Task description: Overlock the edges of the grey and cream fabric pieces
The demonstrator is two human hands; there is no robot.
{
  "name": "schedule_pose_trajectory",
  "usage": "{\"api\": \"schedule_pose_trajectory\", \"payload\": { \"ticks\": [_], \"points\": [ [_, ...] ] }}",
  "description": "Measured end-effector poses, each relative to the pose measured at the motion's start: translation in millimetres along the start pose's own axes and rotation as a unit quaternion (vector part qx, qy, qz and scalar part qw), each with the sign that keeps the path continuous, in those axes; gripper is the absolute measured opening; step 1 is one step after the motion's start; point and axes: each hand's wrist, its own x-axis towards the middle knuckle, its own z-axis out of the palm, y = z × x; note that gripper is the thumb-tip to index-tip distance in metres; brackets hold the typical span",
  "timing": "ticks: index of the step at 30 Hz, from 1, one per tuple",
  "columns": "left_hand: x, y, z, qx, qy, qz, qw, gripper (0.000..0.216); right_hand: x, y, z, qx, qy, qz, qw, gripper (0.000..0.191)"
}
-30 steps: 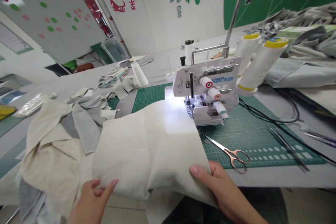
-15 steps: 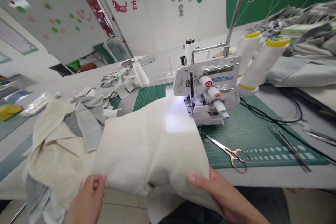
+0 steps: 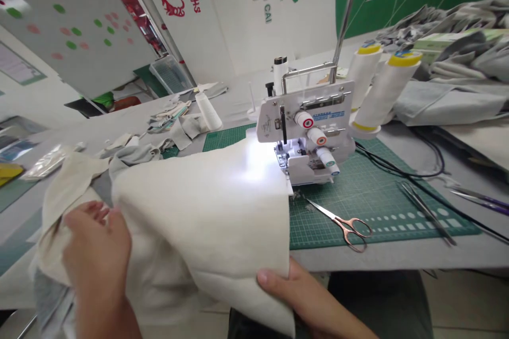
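A wide piece of cream fabric [image 3: 222, 196] lies from the lit needle area of a white overlock sewing machine [image 3: 308, 130] down over the table's front edge. My right hand [image 3: 294, 288] grips its right edge near the bottom, thumb on top and fingers underneath. At the left, my left hand [image 3: 97, 246] is raised beside the fabric's folded left edge. Its fingers are loosely curled, the thumb a little apart, and nothing shows between them. Behind that hand is a heap of cream and grey cloth [image 3: 66, 185].
Copper-handled scissors [image 3: 344, 225] and tweezers [image 3: 427, 212] lie on the green cutting mat [image 3: 382, 190]. Large thread cones [image 3: 387, 95] stand right of the machine, with black cables [image 3: 401, 169] nearby. A white cone [image 3: 209, 111] leans among fabric scraps [image 3: 183, 130].
My left hand has moved up and left, off the fabric's lower left edge. The fabric's left side has shifted left and folded over. My right hand keeps its grip, slightly lower and further left.
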Motion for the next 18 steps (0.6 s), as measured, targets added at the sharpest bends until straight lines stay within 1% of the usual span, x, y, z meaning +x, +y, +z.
{"api": "schedule_pose_trajectory", "payload": {
  "ticks": [1,2,3,4,5,6,7,8,9,12,15,18],
  "points": [
    [-12,19,3,-0.023,0.012,0.014,1.000,0.050,2,3,3,-0.010,0.005,-0.004,1.000,0.067],
    [-27,37,5,-0.081,0.006,0.070,0.994,0.048,4,5,5,-0.017,0.011,-0.014,1.000,0.067],
    [-43,55,6,-0.132,0.015,0.149,0.980,0.043,6,6,7,-0.024,0.014,-0.025,0.999,0.068],
    [-59,71,7,-0.180,-0.024,0.276,0.944,0.038,6,6,7,-0.033,0.017,-0.039,0.999,0.068],
    [-73,85,9,-0.214,-0.066,0.393,0.892,0.036,7,6,6,-0.045,0.023,-0.053,0.997,0.067],
    [-85,97,10,-0.221,-0.105,0.466,0.850,0.038,6,5,5,-0.060,0.031,-0.063,0.996,0.067],
    [-94,106,11,-0.226,-0.125,0.506,0.823,0.042,5,5,2,-0.078,0.039,-0.067,0.994,0.066],
    [-101,113,13,-0.222,-0.143,0.527,0.808,0.046,4,4,-1,-0.095,0.049,-0.066,0.992,0.066],
    [-105,118,14,-0.214,-0.154,0.533,0.804,0.050,3,4,-4,-0.110,0.061,-0.064,0.990,0.065],
    [-109,123,19,-0.191,-0.163,0.524,0.814,0.055,-1,6,-12,-0.142,0.093,-0.054,0.984,0.061],
    [-111,124,20,-0.177,-0.155,0.518,0.822,0.055,-2,8,-14,-0.151,0.101,-0.046,0.982,0.058],
    [-115,128,19,-0.172,-0.146,0.512,0.829,0.055,-3,8,-13,-0.142,0.112,-0.051,0.982,0.061]
  ]
}}
